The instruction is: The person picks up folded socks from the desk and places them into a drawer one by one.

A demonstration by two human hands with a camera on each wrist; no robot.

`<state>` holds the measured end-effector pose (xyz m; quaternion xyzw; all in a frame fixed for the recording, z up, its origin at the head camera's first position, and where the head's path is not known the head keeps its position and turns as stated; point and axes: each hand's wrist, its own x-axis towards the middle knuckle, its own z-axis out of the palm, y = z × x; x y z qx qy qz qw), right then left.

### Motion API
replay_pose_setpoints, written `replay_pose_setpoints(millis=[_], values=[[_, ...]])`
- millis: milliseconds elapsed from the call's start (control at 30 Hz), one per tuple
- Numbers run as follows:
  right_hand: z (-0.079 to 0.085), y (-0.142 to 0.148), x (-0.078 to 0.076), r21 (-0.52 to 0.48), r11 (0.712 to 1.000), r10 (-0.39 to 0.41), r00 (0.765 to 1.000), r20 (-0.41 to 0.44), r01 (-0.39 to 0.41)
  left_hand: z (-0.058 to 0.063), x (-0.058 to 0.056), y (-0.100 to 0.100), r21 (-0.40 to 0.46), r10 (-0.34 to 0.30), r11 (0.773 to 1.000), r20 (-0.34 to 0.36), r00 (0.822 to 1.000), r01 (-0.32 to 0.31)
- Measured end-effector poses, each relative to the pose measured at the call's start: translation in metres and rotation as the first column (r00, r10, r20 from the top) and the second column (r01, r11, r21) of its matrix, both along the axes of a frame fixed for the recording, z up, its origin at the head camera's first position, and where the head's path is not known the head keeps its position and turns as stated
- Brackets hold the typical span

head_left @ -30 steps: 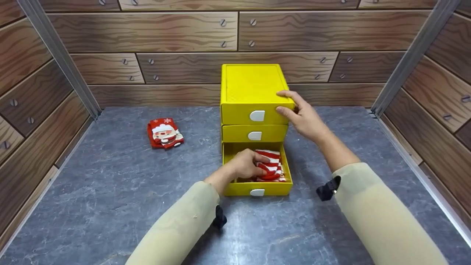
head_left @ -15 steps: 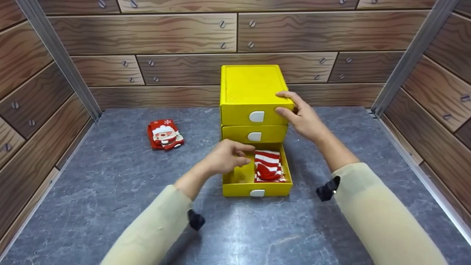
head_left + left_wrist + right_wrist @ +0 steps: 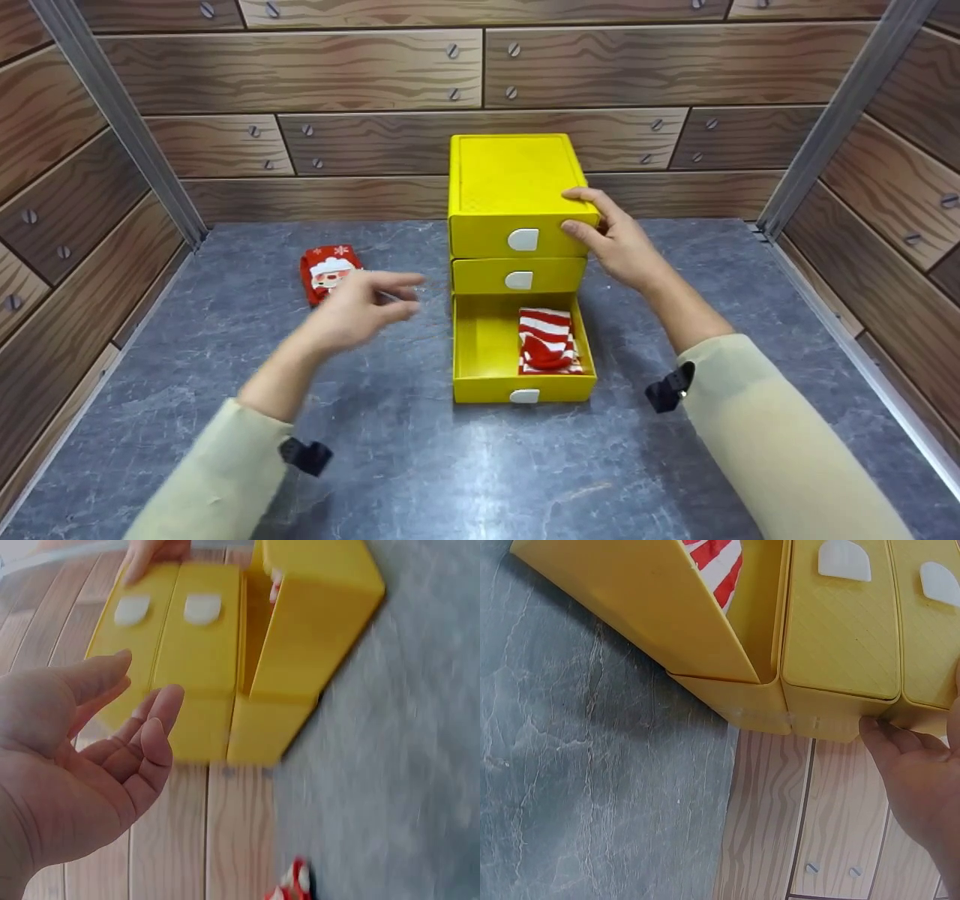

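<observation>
A small yellow drawer cabinet (image 3: pixel 517 172) stands in the middle of the table in the head view, with white handles. Its bottom drawer (image 3: pixel 487 388) is pulled out. On the right side of that drawer lies a folded red-and-white striped sock (image 3: pixel 545 337). My right hand (image 3: pixel 619 244) grips the cabinet's top right front corner, thumb on the front and fingers over the top and side. My left hand (image 3: pixel 360 307) is empty in the air left of the drawer, fingers loosely extended. Behind it, partly hidden, lies a folded red sock (image 3: pixel 326 271) with a Santa picture.
The grey marbled table (image 3: pixel 405 465) stretches around the cabinet. Wood-patterned walls (image 3: pixel 375 71) close off the back and both sides, with metal posts (image 3: pixel 135 112) at the corners.
My left hand has let go of the striped sock in the drawer and moved left, out of the drawer, towards the Santa sock. My right hand has stayed at the cabinet's corner.
</observation>
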<state>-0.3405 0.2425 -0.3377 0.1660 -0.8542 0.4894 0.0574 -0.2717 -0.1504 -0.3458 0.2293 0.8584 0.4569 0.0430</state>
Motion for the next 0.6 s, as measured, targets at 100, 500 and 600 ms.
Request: replay_pose_setpoints(millis=[100,500,600], values=[[0.004,-0.002,0.003,0.002,1.0,-0.004,1.0,0.013,0.004,0.004,-0.007,-0.022,0.02,0.063,0.998,-0.004,0.998,-0.063],[0.027,-0.011,0.028,0.007,1.0,-0.014,0.999,0.03,0.013,0.003,-0.046,-0.093,0.044,0.234,0.971,0.034,0.972,-0.235],[0.026,-0.012,0.028,0.003,1.0,-0.015,0.999,0.038,0.015,-0.004,-0.054,-0.107,0.023,0.269,0.962,0.067,0.961,-0.271]])
